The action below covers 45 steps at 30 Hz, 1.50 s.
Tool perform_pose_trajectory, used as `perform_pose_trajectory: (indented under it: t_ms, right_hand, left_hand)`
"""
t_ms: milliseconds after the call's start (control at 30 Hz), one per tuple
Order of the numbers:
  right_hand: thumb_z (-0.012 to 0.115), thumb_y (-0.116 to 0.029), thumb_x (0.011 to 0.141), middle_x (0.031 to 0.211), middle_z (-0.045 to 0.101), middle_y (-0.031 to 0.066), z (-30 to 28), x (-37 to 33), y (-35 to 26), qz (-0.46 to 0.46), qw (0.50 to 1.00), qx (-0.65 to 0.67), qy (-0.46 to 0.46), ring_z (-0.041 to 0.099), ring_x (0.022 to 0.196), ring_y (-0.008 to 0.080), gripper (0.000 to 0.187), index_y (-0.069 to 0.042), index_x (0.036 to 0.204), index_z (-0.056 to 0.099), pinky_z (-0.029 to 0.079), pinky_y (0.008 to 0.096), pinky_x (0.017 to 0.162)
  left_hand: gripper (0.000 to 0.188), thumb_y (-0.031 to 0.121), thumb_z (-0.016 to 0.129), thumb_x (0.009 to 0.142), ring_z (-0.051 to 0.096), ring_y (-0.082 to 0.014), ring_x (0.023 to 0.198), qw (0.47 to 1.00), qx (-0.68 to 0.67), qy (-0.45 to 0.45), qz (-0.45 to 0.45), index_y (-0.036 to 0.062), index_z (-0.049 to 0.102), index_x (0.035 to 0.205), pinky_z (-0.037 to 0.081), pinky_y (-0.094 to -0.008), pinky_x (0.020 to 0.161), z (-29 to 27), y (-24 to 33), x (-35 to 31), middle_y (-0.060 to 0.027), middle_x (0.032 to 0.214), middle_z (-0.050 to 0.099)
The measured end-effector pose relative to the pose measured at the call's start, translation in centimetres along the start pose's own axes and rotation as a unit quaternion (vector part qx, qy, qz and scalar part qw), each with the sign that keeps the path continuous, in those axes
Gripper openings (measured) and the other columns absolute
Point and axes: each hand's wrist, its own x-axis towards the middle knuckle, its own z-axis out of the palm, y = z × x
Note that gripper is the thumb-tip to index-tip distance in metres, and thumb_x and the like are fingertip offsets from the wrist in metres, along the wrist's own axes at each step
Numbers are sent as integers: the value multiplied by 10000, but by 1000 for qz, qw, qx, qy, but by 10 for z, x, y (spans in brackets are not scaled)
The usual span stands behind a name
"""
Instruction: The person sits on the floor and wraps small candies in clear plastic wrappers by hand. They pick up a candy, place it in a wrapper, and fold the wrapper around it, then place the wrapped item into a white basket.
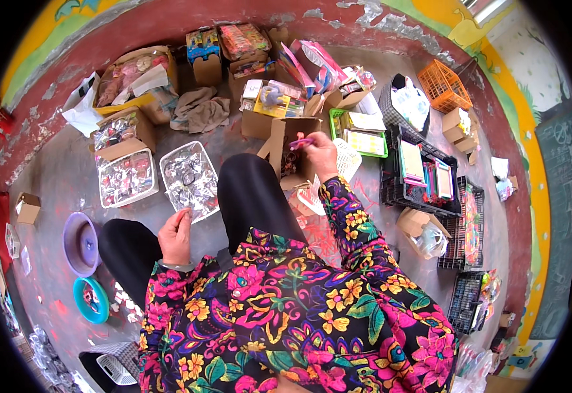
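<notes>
My right hand [322, 156] is closed on a small purple-pink strip [301, 142], whose exact kind is too small to tell. It hovers over an open cardboard box [277, 145] with dark small items inside. My left hand [175, 236] is raised by my left knee, thumb and fingers pressed together; whatever they pinch, if anything, is too small to see. Close to it stands a white basket [217, 196] full of small clear-wrapped items. A second white basket [101, 190] with similar packets sits farther left. Beside my right wrist lies a white perforated basket [348, 159].
A purple basin [81, 243] and a teal basin [91, 300] stand at left. Black crates [391, 190] and a green basket [383, 147] line the right, with an orange crate [444, 85] behind. Filled cardboard boxes [254, 124] and a grey cloth [199, 110] lie ahead.
</notes>
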Motion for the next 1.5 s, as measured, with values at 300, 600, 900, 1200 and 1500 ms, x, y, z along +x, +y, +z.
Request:
perform_pose_trajectory:
  t_ms: [300, 600, 900, 1200, 1500]
  right_hand:
    - [624, -117, 762, 621, 606, 48, -7, 16, 37, -31, 950, -309, -17, 568, 501, 111, 125, -2, 809, 615, 460, 227, 477]
    - [602, -109, 819, 801, 638, 57, -8, -18, -18, 124, 982, 91, -106, 606, 620, 108, 144, -10, 916, 563, 459, 192, 500]
    - [596, -65, 820, 883, 645, 85, 39, -73, -99, 141, 904, 235, -329, 582, 622, 98, 115, -24, 928, 602, 449, 179, 520]
    - [594, -17, 804, 769, 615, 8, 86, -126, -153, 10, 899, 162, -407, 532, 665, 55, 131, 26, 922, 631, 433, 189, 600]
    - [645, -111, 771, 668, 617, 57, 107, -149, -139, -88, 921, -2, -379, 537, 586, 72, 134, -3, 851, 641, 424, 227, 526]
  left_hand:
    - [156, 60, 570, 853, 555, -71, 787, 1000, 4, 11, 8, -35, 630, 961, 447, -203, 709, 5, 9, 2, -40, 857, 633]
    - [171, 64, 561, 856, 567, -82, 794, 998, -51, -8, -24, -45, 620, 973, 453, -202, 712, 7, 13, 1, -54, 871, 632]
    - [218, 111, 537, 873, 625, -166, 829, 960, -162, -78, -213, -43, 577, 1023, 505, -235, 726, 5, 56, 1, -109, 922, 629]
    - [207, 139, 555, 871, 567, -73, 749, 960, -152, -107, -211, -30, 614, 974, 468, -196, 677, 10, 77, -7, -31, 852, 606]
    - [166, 64, 513, 859, 578, -81, 762, 966, -125, -122, -192, -25, 616, 954, 481, -210, 693, 17, 72, -7, -31, 838, 612]
